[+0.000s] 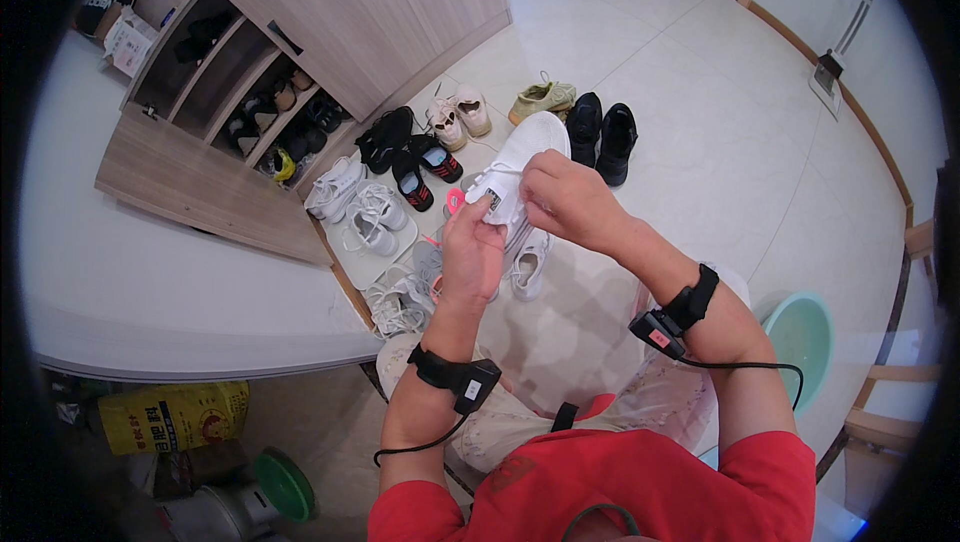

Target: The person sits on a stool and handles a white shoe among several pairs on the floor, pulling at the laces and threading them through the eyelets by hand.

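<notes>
A white knit sneaker (536,138) is held up in front of me, toe pointing away. My left hand (472,257) grips it near the ankle opening, thumb beside a dark printed label (493,199) on the tongue. My right hand (570,200) is on the right side of the shoe with its fingers bunched together. A white lace (504,167) runs across the upper toward those fingers; what lies between the fingertips is hidden. Below the held shoe, another white shoe (529,272) rests on the floor.
Black shoes (616,144), a yellow-green shoe (544,99) and pale sneakers (459,118) stand beyond my hands. Black slippers (412,182) and white sneakers (375,219) on a tray are to the left. A shoe cabinet (217,219) has its door open. A green basin (802,339) stands at right.
</notes>
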A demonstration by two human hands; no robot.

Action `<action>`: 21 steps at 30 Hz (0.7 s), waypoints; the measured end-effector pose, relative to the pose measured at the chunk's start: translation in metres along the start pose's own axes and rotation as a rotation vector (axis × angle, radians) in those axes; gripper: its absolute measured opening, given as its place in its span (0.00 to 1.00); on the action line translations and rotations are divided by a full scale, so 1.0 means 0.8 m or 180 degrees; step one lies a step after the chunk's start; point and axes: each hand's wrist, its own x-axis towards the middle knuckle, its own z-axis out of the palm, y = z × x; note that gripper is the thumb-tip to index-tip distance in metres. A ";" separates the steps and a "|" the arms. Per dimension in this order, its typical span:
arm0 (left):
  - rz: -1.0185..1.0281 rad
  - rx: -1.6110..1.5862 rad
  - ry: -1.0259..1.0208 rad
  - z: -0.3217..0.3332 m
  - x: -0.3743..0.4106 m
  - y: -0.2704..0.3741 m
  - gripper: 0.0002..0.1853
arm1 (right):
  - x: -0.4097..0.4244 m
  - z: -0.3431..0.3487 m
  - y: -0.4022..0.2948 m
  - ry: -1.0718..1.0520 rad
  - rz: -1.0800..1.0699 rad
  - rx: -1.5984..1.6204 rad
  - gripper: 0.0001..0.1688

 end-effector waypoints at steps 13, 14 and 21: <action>0.0727 -0.0226 0.0346 -0.010 0.008 0.015 0.14 | -0.019 -0.004 -0.025 -0.2251 0.1647 0.3925 0.02; 0.0721 -0.0287 0.0326 -0.011 0.008 0.016 0.13 | -0.021 -0.005 -0.028 -0.2561 0.1529 0.4044 0.03; 0.0738 -0.0397 0.0315 0.008 0.007 0.021 0.12 | -0.044 0.013 -0.049 -0.4599 0.1475 0.4250 0.05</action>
